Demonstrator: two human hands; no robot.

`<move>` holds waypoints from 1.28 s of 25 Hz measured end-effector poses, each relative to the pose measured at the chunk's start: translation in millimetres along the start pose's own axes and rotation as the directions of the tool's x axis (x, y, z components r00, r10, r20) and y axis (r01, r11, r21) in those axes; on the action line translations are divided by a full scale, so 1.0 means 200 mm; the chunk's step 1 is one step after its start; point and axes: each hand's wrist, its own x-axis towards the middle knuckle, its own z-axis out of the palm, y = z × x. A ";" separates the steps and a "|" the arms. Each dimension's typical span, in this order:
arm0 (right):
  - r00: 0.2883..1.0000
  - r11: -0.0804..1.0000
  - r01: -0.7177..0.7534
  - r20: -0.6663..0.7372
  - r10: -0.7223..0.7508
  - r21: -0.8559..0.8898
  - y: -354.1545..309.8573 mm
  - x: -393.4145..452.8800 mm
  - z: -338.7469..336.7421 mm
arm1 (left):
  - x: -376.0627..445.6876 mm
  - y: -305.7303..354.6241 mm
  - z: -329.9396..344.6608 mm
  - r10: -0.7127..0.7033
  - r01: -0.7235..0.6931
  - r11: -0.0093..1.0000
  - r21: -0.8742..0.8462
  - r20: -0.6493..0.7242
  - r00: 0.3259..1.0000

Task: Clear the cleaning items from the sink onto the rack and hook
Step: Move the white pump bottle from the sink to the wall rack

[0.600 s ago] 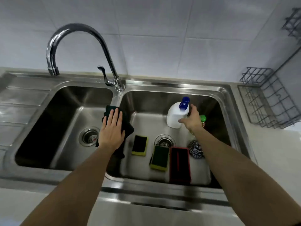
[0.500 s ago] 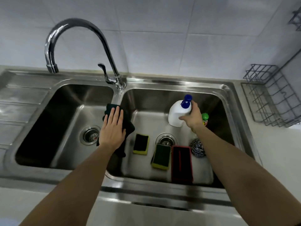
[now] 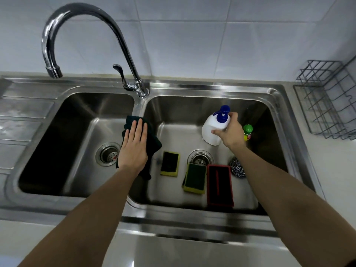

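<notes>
A white pump bottle [image 3: 211,128] with a blue top stands at the back of the right sink basin [image 3: 179,193]. My right hand [image 3: 230,132] is wrapped around its upper body. A dark cloth [image 3: 154,143] hangs over the divider between the basins, and my left hand [image 3: 134,147] lies flat on it, fingers together. On the basin floor lie two green and yellow sponges [image 3: 170,163] [image 3: 194,180], a red brush [image 3: 219,185] and a steel wool ball [image 3: 237,167]. A small green-capped bottle [image 3: 248,132] stands behind my right hand.
A grey wire rack [image 3: 327,106] hangs on the wall at the right, above the counter. A tall curved tap [image 3: 96,20] rises over the divider. The left basin [image 3: 57,151] holds only its drain. No hook is in view.
My right hand has closed further around the pump bottle. The view has tilted down slightly. My left hand stays on the cloth.
</notes>
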 end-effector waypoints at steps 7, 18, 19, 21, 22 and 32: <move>0.997 0.997 0.064 -0.032 -0.063 0.030 -0.05 -0.15 -0.12 | 0.00 -0.01 -0.01 0.011 -0.009 0.999 -0.039 0.032 0.999; 0.908 0.945 0.325 -0.293 -0.298 0.045 -0.54 -0.43 -1.09 | 0.24 0.42 -0.44 0.199 -0.192 0.928 -0.320 -0.011 0.980; 0.891 0.938 0.343 -0.333 -0.309 0.045 -0.59 -0.44 -1.21 | 0.28 0.52 -0.50 0.232 -0.228 0.912 -0.342 -0.032 0.972; 0.851 0.921 0.386 -0.402 -0.338 0.043 -0.69 -0.46 -1.44 | 0.34 0.75 -0.64 0.301 -0.304 0.879 -0.367 -0.067 0.951; 0.829 0.912 0.409 -0.431 -0.356 0.034 -0.73 -0.46 -1.55 | 0.37 0.86 -0.72 0.326 -0.336 0.863 -0.377 -0.093 0.941; 0.639 0.888 0.419 -0.632 -0.439 -0.192 -0.87 -0.24 -2.29 | 0.75 1.81 -1.38 0.469 -0.503 0.641 -0.580 -0.223 0.855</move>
